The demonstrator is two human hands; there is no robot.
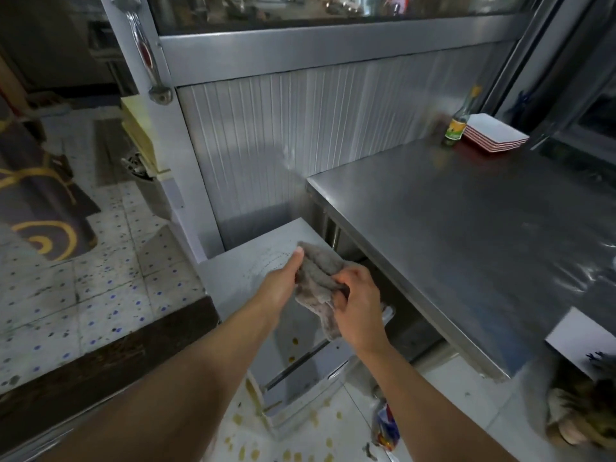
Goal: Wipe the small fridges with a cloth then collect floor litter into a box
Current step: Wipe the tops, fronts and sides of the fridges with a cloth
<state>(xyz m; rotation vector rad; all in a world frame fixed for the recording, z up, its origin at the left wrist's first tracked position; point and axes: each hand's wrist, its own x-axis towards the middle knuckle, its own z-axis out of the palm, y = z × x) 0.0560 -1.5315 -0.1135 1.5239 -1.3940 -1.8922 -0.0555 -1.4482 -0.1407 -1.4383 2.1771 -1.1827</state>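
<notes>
- The cloth (pixel 316 281) is hanging bunched between both hands above the top of the small fridge (pixel 253 261), just left of the steel table's edge; a loose tail is drooping down toward the fridge's front.
- The left hand (pixel 283 281) is cradling the cloth from the left side, with the thumb lying along the upper fold.
- The right hand (pixel 358 305) is pinching the cloth from the right, fingers curled into the folds.
- Handling judgement: the cloth is reading as light, soft and limp, not fragile. It is folding wherever it is unsupported, so gathering it into a flat pad under the palm is likely to serve better than holding it by one corner.
- Whether the cloth is damp cannot be told from this view.
- The small fridge is showing a pale top with faint curved marks and yellowish spots running down its front; it is looking rigid and smooth, and likely to take firm pressure.
- The floor (pixel 300 438) beside the fridge is carrying similar yellowish spots and a coloured wrapper (pixel 385 425), probably litter for the later step.
- No collection box is identifiable in this view.
- On the steel table (pixel 466 228), a stack of shallow trays (pixel 493 133) is sitting at the far corner with nothing visible in the top one; a bottle (pixel 458 123) is standing just beside it, its contents not discernible.
</notes>
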